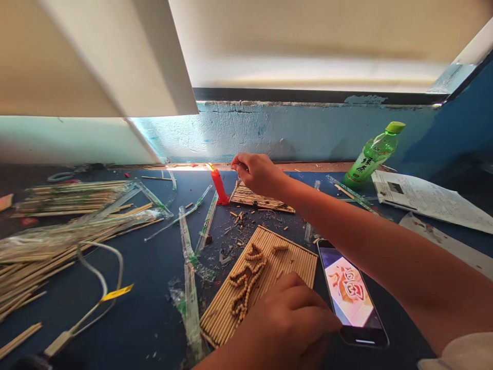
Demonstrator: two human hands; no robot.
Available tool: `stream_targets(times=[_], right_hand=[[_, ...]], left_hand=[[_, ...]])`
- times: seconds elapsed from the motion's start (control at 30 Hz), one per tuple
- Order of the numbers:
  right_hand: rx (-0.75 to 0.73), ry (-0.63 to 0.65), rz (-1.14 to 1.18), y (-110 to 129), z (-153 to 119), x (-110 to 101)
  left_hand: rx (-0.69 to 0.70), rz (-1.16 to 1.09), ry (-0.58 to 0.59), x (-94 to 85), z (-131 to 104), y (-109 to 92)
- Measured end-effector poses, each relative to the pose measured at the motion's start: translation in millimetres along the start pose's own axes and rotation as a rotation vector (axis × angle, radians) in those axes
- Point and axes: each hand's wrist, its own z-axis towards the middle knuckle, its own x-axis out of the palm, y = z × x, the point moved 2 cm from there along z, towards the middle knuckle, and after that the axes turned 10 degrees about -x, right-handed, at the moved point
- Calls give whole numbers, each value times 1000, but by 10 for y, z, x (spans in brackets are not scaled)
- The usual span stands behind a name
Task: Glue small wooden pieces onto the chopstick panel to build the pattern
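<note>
My right hand reaches out beside the lit red candle, its fingertips pinched close to the flame. Whatever sits in that pinch is too small to name. My left hand is closed, fingers curled, over the near right corner of a panel of thin bamboo sticks; what its fingers hold is hidden. On that panel small beige stick pieces form part of a raised character. A phone by my left hand displays a red character. Under my right forearm lies a second stick panel.
Bundles of thin sticks and plastic wrappers lie at left, near a white cable. Clear plastic strips and dark crumbs are scattered mid-table. A green tea bottle and papers are at right. A wall bounds the back.
</note>
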Motion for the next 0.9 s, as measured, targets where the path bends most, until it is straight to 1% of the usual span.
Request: stream_targets(times=[0.1, 0.17, 0.27, 0.4, 0.57, 0.9], right_hand=[[-18, -6, -8, -14, 7, 10], [-24, -8, -13, -26, 12, 15], [-24, -4, -19, -39, 14, 18], [-27, 0, -14, -31, 5, 11], [-16, -3, -10, -8, -7, 2], [15, 10, -16, -15, -7, 11]], left_hand=[[-30, -30, -52, -47, 7, -18], [-102, -21, -64, -111, 25, -43], [-207, -23, -125, -242, 54, -72], [-268, -55, -199, -370, 73, -60], [-362, -51, -221, -397, 73, -17], [-388, -38, -207, -391, 71, -7]])
